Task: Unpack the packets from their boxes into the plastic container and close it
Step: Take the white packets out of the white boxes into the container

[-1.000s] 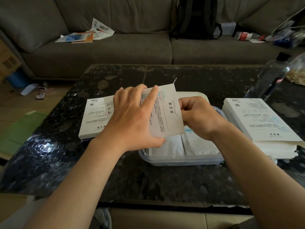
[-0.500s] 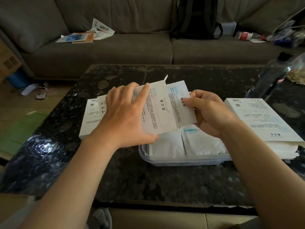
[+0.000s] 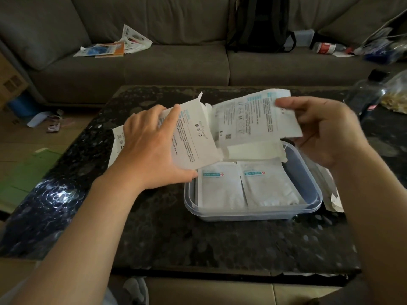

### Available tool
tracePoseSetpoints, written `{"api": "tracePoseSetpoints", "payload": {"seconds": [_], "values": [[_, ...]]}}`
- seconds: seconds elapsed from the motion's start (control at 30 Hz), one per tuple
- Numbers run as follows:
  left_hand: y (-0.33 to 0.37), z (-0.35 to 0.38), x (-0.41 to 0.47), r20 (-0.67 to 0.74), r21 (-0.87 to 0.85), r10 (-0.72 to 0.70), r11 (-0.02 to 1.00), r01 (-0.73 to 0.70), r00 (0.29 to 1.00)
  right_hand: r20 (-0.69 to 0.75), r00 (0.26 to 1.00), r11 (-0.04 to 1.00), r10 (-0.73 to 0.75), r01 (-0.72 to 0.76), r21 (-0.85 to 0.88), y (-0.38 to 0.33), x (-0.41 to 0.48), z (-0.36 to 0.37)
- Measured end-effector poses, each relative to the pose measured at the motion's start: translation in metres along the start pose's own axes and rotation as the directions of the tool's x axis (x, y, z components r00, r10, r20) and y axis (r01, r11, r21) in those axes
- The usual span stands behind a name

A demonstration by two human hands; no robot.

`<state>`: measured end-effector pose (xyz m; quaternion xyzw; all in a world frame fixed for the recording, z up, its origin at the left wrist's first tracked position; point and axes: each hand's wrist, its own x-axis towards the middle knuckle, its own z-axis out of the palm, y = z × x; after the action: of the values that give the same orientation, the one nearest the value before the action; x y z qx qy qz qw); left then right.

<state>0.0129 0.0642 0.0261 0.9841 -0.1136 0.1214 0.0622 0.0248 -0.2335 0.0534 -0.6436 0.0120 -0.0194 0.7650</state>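
Packets [image 3: 253, 115] are pinched at one edge in my right hand [image 3: 326, 133], at the open end of the box [image 3: 193, 139] that my left hand [image 3: 149, 148] grips, above the plastic container [image 3: 253, 213] where two more lie flat. With so thin a hold, I reckon they could fan apart and slip onto the dark speckled desk [image 3: 154, 234] instead. Beyond it, a grey sofa [image 3: 176, 69] carries loose papers [image 3: 110, 49] and a backpack [image 3: 259, 23].

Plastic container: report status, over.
Left hand grips white cardboard box. Right hand pinches white printed packets. Clear plastic container open, two white sachets inside. Nothing blocking.
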Motion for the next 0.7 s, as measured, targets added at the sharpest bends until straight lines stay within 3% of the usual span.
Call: {"api": "tracePoseSetpoints", "payload": {"seconds": [0.17, 0.33, 0.7], "values": [[-0.004, -0.004, 0.000, 0.010, 0.006, -0.051, 0.999, 0.051, 0.999, 0.070, 0.991, 0.986, -0.117, 0.124, -0.111, -0.008, -0.002, -0.013], [-0.010, -0.002, 0.000, -0.005, 0.015, -0.059, 0.998, 0.059, 0.998, 0.099, 0.971, 0.914, -0.220, 0.240, -0.326, -0.010, -0.004, -0.010], [-0.014, -0.001, 0.001, -0.044, -0.002, -0.102, 0.995, 0.102, 0.994, 0.049, 0.995, 0.784, 0.085, -0.036, -0.620, 0.023, 0.004, 0.028]]}}
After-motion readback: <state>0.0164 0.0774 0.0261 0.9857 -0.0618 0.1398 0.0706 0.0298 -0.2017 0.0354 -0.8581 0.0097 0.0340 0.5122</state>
